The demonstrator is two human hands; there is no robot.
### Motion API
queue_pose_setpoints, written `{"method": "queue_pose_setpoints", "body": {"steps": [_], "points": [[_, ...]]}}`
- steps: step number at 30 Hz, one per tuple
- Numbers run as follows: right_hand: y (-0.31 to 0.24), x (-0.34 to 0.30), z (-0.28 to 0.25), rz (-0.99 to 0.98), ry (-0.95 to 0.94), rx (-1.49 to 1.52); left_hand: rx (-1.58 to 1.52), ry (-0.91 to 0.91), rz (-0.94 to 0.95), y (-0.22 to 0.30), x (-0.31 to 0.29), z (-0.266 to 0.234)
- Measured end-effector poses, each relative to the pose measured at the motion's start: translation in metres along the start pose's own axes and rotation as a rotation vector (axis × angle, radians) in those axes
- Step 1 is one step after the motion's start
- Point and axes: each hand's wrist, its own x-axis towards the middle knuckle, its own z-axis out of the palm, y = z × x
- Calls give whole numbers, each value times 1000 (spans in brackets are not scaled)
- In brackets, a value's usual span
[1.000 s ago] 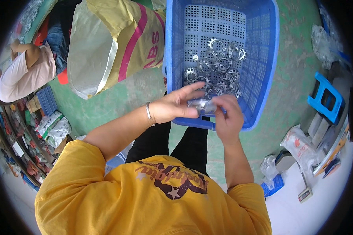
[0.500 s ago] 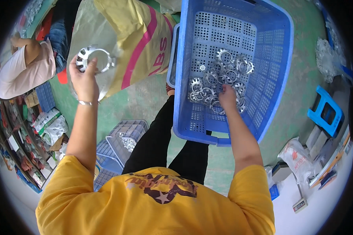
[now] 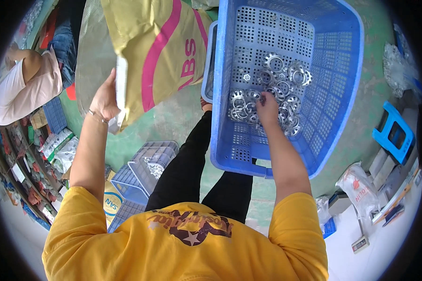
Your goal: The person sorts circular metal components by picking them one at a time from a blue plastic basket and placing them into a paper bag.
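Observation:
My left hand [image 3: 106, 99] is at the mouth of a yellow woven sack [image 3: 147, 61] with a pink stripe. Its visible fingers are stretched out, partly hidden behind the sack's pale edge, and no ring shows in it. Inside the large blue plastic basket [image 3: 335, 84], my right hand [image 3: 268, 110] reaches down into a pile of silvery notched metal rings [image 3: 293, 105]. The fingers there are closed at the edge of a metal ring [image 3: 254, 95], which they partly cover.
Another person's arm and pale sleeve [image 3: 30, 89] show at the left. Smaller crates [image 3: 129, 180] stand on the floor beside my legs. A blue plastic stool [image 3: 396, 133] and a white plastic bag [image 3: 358, 187] are at the right; a cluttered rack [image 3: 21, 168] is at the left.
My left hand has moved slightly down to the sack's edge, and the ring it held is out of sight. My right hand has shifted slightly within the pile.

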Motion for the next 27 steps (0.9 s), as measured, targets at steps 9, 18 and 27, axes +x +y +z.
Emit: {"method": "queue_pose_setpoints", "body": {"steps": [9, 18, 27], "points": [[-69, -81, -97, 219, -309, 1718, 1280, 397, 1280, -69, -60, 131], [-117, -105, -126, -55, -346, 1970, 286, -484, -279, -166, -58, 187], [-99, -117, -153, 91, -348, 1380, 482, -556, 52, -156, -59, 196]]}}
